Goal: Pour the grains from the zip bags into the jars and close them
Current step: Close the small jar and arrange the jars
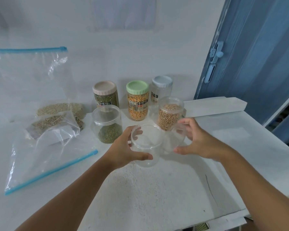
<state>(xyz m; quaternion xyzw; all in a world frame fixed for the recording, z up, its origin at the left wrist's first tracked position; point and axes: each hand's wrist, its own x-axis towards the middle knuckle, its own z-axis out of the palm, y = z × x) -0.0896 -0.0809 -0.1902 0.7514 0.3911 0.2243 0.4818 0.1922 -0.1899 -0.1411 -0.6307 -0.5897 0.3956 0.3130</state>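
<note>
My left hand grips an empty clear jar at the middle of the table, its mouth uncovered. My right hand holds a clear lid just right of the jar. Behind them stand a clear-lidded jar with green grains and a clear-lidded jar of tan grains. A zip bag of grey-green grains leans at the left. An empty zip bag with a blue seal lies flat in front of it.
At the back stand a beige-lidded jar of green grains, a green-lidded jar of corn and an empty blue-lidded jar. Another empty zip bag leans on the wall. A blue door is at the right.
</note>
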